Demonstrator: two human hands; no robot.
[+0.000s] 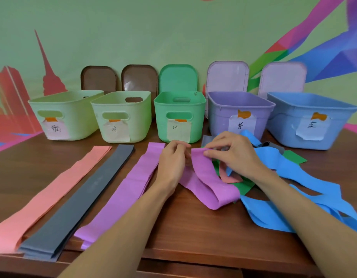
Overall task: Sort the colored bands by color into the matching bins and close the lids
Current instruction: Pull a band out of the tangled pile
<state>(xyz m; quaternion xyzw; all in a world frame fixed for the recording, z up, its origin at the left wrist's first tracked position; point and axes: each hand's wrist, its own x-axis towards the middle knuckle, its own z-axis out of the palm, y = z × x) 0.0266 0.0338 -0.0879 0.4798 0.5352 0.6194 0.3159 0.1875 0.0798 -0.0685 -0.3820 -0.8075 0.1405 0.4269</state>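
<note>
A loose purple band [205, 177] lies looped at the table's middle. My right hand [231, 152] pinches its far end, and my left hand [173, 159] grips the same end just to the left. Left of them lie three flattened stacks: pink bands [53, 187], grey bands [83, 193] and purple bands [125, 185]. A tangled pile of blue bands [306, 181], green bands [243, 186] and a pink piece [231, 178] sits under and right of my right forearm. Five open bins stand behind: two light green [73, 115] [133, 117], green [179, 109], purple [219, 113], blue [290, 121].
Lids lean on the wall behind the bins: two brown [99, 78] [139, 77], one green [178, 77], two pale pink [227, 76] [283, 77]. Each bin carries a taped paper label. The wooden table's front edge [193, 257] runs just under my forearms.
</note>
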